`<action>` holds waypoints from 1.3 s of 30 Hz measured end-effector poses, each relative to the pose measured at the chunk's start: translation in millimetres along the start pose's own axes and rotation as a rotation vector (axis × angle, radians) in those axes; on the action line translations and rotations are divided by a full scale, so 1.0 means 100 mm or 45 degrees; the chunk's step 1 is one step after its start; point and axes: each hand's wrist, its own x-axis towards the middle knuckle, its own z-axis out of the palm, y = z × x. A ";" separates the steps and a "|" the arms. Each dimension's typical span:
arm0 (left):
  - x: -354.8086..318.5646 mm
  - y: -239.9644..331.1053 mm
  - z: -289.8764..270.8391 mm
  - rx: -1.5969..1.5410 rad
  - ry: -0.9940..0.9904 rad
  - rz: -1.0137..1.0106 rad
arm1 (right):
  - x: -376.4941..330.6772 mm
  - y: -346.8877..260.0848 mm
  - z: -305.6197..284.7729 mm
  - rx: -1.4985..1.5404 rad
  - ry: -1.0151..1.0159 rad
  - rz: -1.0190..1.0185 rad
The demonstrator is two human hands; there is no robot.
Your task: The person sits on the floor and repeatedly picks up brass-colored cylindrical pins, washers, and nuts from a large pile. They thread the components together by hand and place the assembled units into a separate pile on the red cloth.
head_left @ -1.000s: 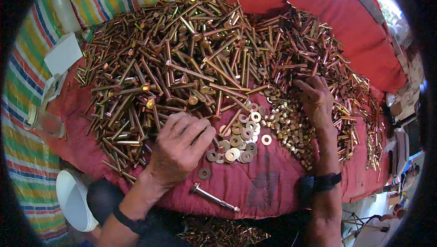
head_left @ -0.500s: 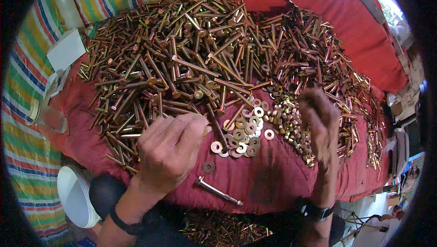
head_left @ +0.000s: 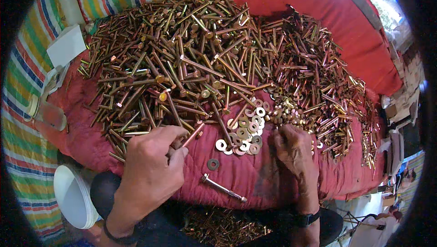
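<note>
My left hand (head_left: 154,160) is closed round a copper-coloured bolt (head_left: 194,135), which sticks out past the thumb and fingertips, pointing up and right. My right hand (head_left: 296,151) has its fingers drawn together at the near edge of a pile of small brassy nuts (head_left: 287,114). Whatever lies in those fingers is hidden. Between the hands are flat ring washers (head_left: 242,134), heaped loosely. A lone dark washer (head_left: 212,164) lies nearer me. Just below it rests a silvery bolt (head_left: 224,188) with a fitting at its lower right end.
A large heap of long bolts (head_left: 182,51) covers the far part of the red cloth (head_left: 255,174), with shorter ones (head_left: 309,60) at right. White stacked tubs (head_left: 75,197) stand at lower left. More bolts (head_left: 225,226) lie below the front edge.
My right hand has come down and left, from over the nuts to their near edge. My left hand has turned and shifted slightly left, and the bolt in it now shows.
</note>
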 end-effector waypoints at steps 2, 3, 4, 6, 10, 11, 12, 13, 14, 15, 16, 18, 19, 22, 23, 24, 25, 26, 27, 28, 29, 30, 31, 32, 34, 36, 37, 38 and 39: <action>0.01 0.05 0.02 -0.317 -0.050 -0.231 | 0.01 -0.07 -0.05 0.185 -0.022 0.126; 0.02 0.07 0.05 -0.460 -0.126 -0.274 | 0.02 -0.11 -0.07 0.232 -0.091 0.274; 0.02 0.09 0.11 -0.601 -0.214 -0.379 | -0.01 -0.18 -0.10 0.404 -0.159 0.420; 0.03 0.09 0.22 -0.703 -0.344 -0.435 | -0.05 -0.34 -0.11 0.614 -0.113 0.286; 0.02 0.03 0.41 -0.544 -0.266 -0.155 | -0.10 -0.55 -0.03 0.676 -0.115 0.059; 0.00 0.00 0.43 -0.545 -0.228 -0.063 | -0.11 -0.56 -0.02 0.651 -0.165 0.024; -0.01 -0.02 0.45 -0.510 -0.239 -0.030 | -0.10 -0.56 0.01 0.647 -0.130 -0.064; -0.04 -0.04 0.47 -0.464 -0.248 -0.008 | -0.10 -0.56 0.02 0.577 -0.090 -0.134; -0.05 -0.05 0.50 -0.428 -0.188 0.125 | -0.10 -0.57 0.03 0.507 -0.051 -0.204; -0.06 -0.05 0.55 -0.380 -0.130 0.247 | -0.10 -0.59 0.03 0.474 -0.004 -0.280; -0.07 -0.05 0.58 -0.330 -0.089 0.352 | -0.10 -0.61 0.02 0.411 -0.059 -0.265; -0.09 -0.04 0.64 -0.276 -0.077 0.440 | -0.12 -0.69 -0.02 0.393 -0.116 -0.267; -0.09 -0.04 0.66 -0.264 -0.087 0.473 | -0.12 -0.73 -0.04 0.502 -0.106 -0.189; -0.09 -0.03 0.64 -0.386 -0.089 0.256 | -0.12 -0.79 -0.16 0.930 -0.106 0.320; -0.07 -0.03 0.62 -0.475 -0.084 0.163 | -0.08 -0.75 -0.17 1.107 -0.003 0.435; -0.07 -0.02 0.59 -0.577 -0.116 0.019 | -0.05 -0.71 -0.19 1.323 0.030 0.541; -0.07 -0.01 0.55 -0.670 -0.162 -0.094 | -0.02 -0.65 -0.18 1.451 0.060 0.600; -0.07 0.00 0.51 -0.751 -0.218 -0.231 | -0.01 -0.58 -0.21 1.414 -0.030 0.568; -0.07 0.00 0.48 -0.828 -0.273 -0.370 | 0.01 -0.52 -0.15 1.117 0.004 0.273; -0.04 -0.01 0.45 -0.843 -0.262 -0.346 | 0.03 -0.47 -0.09 0.781 0.049 -0.002; -0.03 -0.01 0.42 -0.903 -0.250 -0.405 | 0.03 -0.44 -0.06 0.417 0.089 -0.262; -0.02 -0.02 0.40 -0.963 -0.241 -0.466 | 0.02 -0.41 -0.03 0.355 0.008 -0.247; -0.01 -0.03 0.37 -1.007 -0.234 -0.527 | 0.00 -0.39 -0.03 0.323 0.038 -0.247; 0.00 -0.04 0.36 -1.034 -0.196 -0.508 | -0.02 -0.38 -0.04 0.292 0.069 -0.249; 0.01 -0.06 0.32 -0.974 -0.169 -0.500 | -0.05 -0.37 -0.10 0.275 0.117 -0.148; 0.01 -0.07 0.31 -0.914 -0.150 -0.495 | -0.06 -0.31 -0.21 0.220 0.074 -0.102; 0.01 -0.07 0.32 -0.938 -0.162 -0.479 | -0.06 -0.29 -0.24 0.168 0.069 -0.048; 0.00 -0.06 0.32 -0.935 -0.164 -0.475 | -0.07 -0.27 -0.26 0.207 -0.044 0.006; 0.00 -0.06 0.33 -0.924 -0.175 -0.454 | -0.07 -0.25 -0.25 0.124 -0.063 -0.058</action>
